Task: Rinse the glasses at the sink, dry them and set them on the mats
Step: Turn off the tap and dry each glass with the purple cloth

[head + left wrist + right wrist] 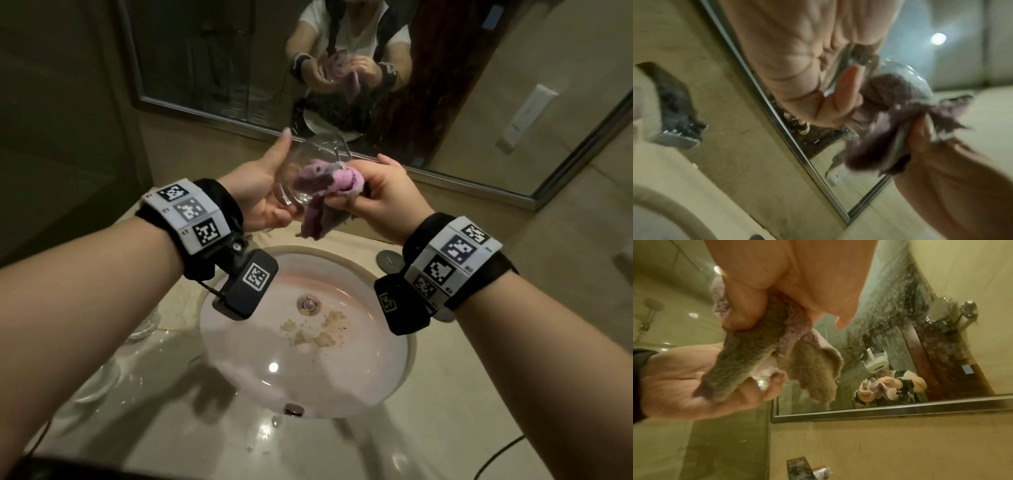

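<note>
Above the sink, my left hand (265, 185) grips a clear glass (310, 154) from below, thumb stretched up along its side. A purple cloth (322, 181) is pushed into the bowl of the glass, its loose end hanging down. My right hand (380, 192) pinches the bunched cloth at the glass's mouth. In the left wrist view the cloth (885, 129) fills the glass (906, 78). In the right wrist view my right hand (787, 280) grips the cloth (760, 350) over my left hand (684, 382).
The white sink (394, 359) lies under my hands, with crumbs of debris near the drain (308, 303). Two more glasses (140, 329) (96, 387) stand on the wet counter at left. A mirror (239, 68) runs along the back wall. The tap (678, 138) juts from the wall.
</note>
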Available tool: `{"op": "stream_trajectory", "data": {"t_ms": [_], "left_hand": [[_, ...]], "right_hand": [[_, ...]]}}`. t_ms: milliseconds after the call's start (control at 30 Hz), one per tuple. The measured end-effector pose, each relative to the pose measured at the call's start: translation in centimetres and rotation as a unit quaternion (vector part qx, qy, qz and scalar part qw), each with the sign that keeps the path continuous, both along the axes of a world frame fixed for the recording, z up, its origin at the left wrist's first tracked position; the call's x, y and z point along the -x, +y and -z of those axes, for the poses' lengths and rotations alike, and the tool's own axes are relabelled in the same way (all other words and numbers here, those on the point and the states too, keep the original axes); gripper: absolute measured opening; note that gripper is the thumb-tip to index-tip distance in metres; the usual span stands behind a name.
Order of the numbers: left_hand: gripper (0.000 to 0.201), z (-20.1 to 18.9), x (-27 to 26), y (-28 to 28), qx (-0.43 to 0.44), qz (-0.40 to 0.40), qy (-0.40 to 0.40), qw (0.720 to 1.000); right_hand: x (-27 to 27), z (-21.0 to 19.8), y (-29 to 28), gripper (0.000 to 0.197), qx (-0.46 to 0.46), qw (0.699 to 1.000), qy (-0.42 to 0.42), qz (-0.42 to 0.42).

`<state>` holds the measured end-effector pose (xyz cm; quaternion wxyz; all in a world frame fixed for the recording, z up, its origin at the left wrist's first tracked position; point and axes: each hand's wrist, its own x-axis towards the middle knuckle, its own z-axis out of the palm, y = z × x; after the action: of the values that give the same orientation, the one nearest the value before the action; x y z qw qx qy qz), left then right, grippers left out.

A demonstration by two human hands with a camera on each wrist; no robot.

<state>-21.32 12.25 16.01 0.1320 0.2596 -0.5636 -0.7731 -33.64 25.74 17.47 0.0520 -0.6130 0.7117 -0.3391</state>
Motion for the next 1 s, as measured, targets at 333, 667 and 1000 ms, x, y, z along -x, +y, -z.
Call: {"op": "stream_trajectory", "data": {"t_ms": [333,667,1000], "left_hand": [[0.049,0.0,-0.4,0.6,0.331,-0.021,0.027,0.943],[0.056,-0.5,-0.9,1.2,0.056,0.039,0.023,0.997],[0.07,1.3,-0.4,-0.3,0.386,0.035,0.068,0.919]], "right_hand": [[-0.3,-1.1,0.2,0.003,0.028,0.934,-0.355,-0.003],[-0.2,-0.8,0.6,0.006,0.01,0.97,-0.242,-0.027],[0.2,-0.7,0.5,0.006,0.016,0.943,-0.331,-0.014]]}}
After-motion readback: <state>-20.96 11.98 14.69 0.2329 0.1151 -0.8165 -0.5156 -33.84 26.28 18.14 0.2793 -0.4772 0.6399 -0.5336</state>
